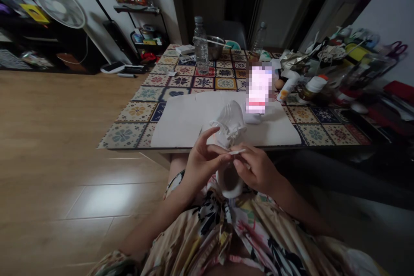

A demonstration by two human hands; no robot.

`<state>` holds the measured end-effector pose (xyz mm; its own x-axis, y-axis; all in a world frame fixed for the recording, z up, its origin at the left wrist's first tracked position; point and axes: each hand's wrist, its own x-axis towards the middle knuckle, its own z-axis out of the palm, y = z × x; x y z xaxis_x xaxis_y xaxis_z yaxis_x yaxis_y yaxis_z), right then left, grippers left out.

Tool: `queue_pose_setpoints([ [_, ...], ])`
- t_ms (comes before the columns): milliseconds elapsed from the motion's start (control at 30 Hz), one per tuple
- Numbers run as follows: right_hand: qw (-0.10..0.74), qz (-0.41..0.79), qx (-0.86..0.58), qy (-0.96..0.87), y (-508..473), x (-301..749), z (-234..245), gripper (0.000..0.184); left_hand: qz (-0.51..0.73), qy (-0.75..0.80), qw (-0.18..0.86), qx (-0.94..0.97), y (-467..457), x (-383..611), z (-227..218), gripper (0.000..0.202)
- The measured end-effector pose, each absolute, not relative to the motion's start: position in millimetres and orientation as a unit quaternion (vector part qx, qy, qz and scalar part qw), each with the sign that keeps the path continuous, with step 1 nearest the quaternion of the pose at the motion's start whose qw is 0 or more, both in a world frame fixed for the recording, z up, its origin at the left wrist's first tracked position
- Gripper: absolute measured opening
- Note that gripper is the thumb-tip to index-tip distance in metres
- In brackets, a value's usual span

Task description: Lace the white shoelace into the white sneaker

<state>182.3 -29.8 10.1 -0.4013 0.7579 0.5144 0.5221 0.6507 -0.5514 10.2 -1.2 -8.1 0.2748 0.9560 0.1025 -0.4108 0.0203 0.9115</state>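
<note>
A white lace-up shoe (231, 114) points away from me, its toe over the white sheet (181, 116) and its open heel end near my lap. Above the shoe's opening, a short length of white shoelace (237, 152) shows between my hands. My left hand (204, 159) pinches it with the thumb against the fingers, and one finger sticks out over the shoe. From the other side, my right hand (258, 168) grips the same lace with bent fingers. My hands hide the middle of the shoe and part of the lacing.
Beyond the shoe a lit phone (258, 90), blurred out, stands propped up. On the patterned tabletop (136, 112) are a water bottle (201, 47), a metal bowl (214, 47) and, at right, a white-capped jar (312, 90) among clutter. A fan (60, 5) stands at far left.
</note>
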Motion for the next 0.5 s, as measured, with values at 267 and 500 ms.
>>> queue_pose_setpoints([
  [267,0.418,0.105,-0.401,-0.808,-30.7,178.5,7.0,0.022,0.52,0.316,0.594,0.525,-7.8,11.5,-7.4,0.024],
  [500,0.527,0.115,-0.436,-0.72,-33.4,181.8,4.0,0.018,0.534,0.263,0.504,0.625,-10.1,6.0,-5.1,0.014],
])
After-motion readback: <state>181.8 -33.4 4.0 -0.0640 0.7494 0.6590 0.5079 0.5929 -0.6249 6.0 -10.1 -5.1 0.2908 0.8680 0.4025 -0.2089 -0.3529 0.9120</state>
